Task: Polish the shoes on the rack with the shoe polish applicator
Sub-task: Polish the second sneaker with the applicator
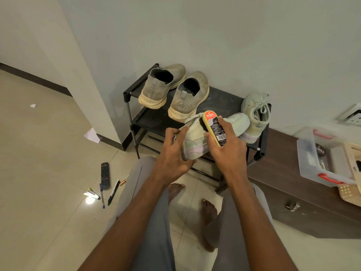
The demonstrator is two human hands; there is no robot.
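Risk of slippage and fall: pale sneaker (197,137) clamped at heel by left hand (172,153) above rack (132,94) front edge, applicator (214,128) gripped in right hand (228,145), pressed against its side; excess pressure likely to dislodge it.

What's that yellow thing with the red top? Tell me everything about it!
The shoe polish applicator is a small, long yellow sponge block with a dark label showing tiny print and a barcode, and an orange-red end reading KIWI. The right hand grips it from the side, tilted, with the KIWI end pointing away. Its underside presses against the pale sneaker, which the left hand steadies at the front of the rack.
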